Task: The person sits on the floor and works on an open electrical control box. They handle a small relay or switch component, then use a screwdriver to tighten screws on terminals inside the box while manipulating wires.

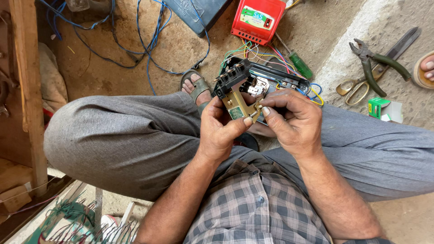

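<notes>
Relay point(239, 92), a black block on a brass-coloured bracket with coloured wires, sits between both hands above the person's lap. Left hand point(220, 131) grasps its lower part, the thumb pressed on the bracket. Right hand point(294, 122) pinches a small metal part at the bracket edge with its fingers point(266, 110). Beyond the fingers lies a red box point(257, 20) and a screwdriver point(298, 63); to their right, on the floor, pliers point(377, 63) and scissors point(357, 88).
</notes>
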